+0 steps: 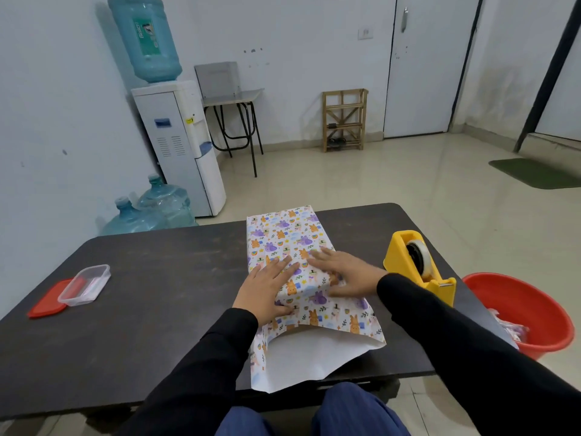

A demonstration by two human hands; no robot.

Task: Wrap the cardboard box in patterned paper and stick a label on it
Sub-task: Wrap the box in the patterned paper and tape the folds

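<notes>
Patterned animal-print paper (pixel 289 237) covers the cardboard box at the centre of the dark table (pixel 157 278). Left hand (pixel 267 287) and right hand (pixel 342 275) press flat on top, fingers straight, grasping nothing. Risk: the near flap looks unsealed and may spring open if a hand lifts toward the yellow tape dispenser (pixel 418 262). Box surface, seam and any label: hidden.

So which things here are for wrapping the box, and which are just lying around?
For the job: patterned paper, covering the box; yellow tape dispenser; left hand and right hand, flat on the paper.

Just lying about: clear tub and red lid, contents unclear; red bucket; water cooler.
</notes>
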